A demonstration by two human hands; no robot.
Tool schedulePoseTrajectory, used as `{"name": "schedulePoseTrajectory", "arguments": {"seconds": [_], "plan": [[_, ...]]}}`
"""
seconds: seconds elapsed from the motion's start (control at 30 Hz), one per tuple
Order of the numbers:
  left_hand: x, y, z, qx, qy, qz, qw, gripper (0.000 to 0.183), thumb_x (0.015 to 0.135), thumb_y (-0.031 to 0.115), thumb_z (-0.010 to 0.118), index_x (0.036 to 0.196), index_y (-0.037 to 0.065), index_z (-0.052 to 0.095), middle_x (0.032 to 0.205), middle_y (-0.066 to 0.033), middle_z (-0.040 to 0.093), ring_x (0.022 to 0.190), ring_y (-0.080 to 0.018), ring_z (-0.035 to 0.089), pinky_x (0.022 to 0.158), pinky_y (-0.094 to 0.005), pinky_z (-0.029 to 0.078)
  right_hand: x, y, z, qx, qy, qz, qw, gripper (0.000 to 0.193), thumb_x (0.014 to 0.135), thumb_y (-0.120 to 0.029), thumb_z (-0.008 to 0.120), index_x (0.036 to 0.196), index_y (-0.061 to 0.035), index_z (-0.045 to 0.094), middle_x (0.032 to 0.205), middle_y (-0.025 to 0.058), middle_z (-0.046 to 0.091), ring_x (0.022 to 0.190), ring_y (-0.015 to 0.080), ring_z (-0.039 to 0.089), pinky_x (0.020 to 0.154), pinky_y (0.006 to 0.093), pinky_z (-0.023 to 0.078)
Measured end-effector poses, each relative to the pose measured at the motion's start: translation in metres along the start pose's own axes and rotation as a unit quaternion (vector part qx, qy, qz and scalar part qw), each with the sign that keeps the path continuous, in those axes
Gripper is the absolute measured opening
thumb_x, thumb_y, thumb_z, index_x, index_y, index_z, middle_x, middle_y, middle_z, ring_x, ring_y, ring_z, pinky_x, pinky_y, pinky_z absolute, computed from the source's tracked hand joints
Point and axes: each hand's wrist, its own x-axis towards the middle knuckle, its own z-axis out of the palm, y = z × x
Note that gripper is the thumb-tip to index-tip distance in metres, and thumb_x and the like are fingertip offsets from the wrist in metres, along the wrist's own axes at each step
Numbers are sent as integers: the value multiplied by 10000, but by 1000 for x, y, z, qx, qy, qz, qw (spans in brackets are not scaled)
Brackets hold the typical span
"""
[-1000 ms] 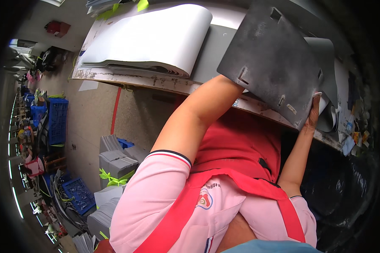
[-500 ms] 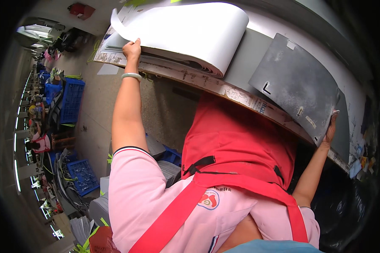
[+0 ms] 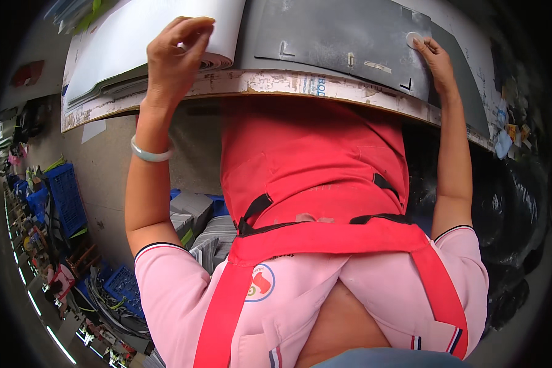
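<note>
A dark grey sheet [image 3: 343, 37], marked with angled corner lines and small slots, lies on the worktable at the upper right. My right hand [image 3: 437, 61] is at the sheet's right part, its thumb and fingers closed on a small round white disc [image 3: 414, 40] held against the surface. To the left, a thick folded stack of white sheets [image 3: 147, 37] shows its curled layers near the table edge. My left hand [image 3: 176, 58] is raised in front of that stack, fingers curled toward the thumb, with nothing visible between them.
The worktable's worn front edge [image 3: 257, 83] runs across in front of me. Grey pieces [image 3: 214, 239] are stacked below on the left. Blue crates [image 3: 66, 199] stand on the floor farther left. Black plastic bags [image 3: 503, 227] bulge beneath the table at right.
My left hand has let go of the white sheet, which now lies down. The raised dark sheet is now flat on the table, and my right hand has moved from its edge onto its surface.
</note>
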Motion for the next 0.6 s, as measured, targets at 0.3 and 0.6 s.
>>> {"name": "schedulePoseTrajectory", "arguments": {"seconds": [0.3, 0.6], "plan": [[-24, 13, 109, 98, -160, 32, 982, 329, 832, 201, 757, 1118, 48, 698, 1137, -109, 643, 1122, -303, 571, 971, -387, 483, 39, 12, -15, -172, 7, -20, 985, 341, 892, -474, 727, 1002, -151, 731, 893, -60, 637, 855, 52, 536, 817, 210, 390], [-37, 11, 103, 119, -169, 33, 978, 238, 802, 153, 771, 1007, 51, 705, 1024, -82, 659, 1018, -285, 609, 879, -378, 517, 20, -29, 26, -136, 27, 49, 989, 179, 896, -210, 735, 913, -35, 705, 807, 11, 659, 731, 106, 577, 639, 264, 454]]}}
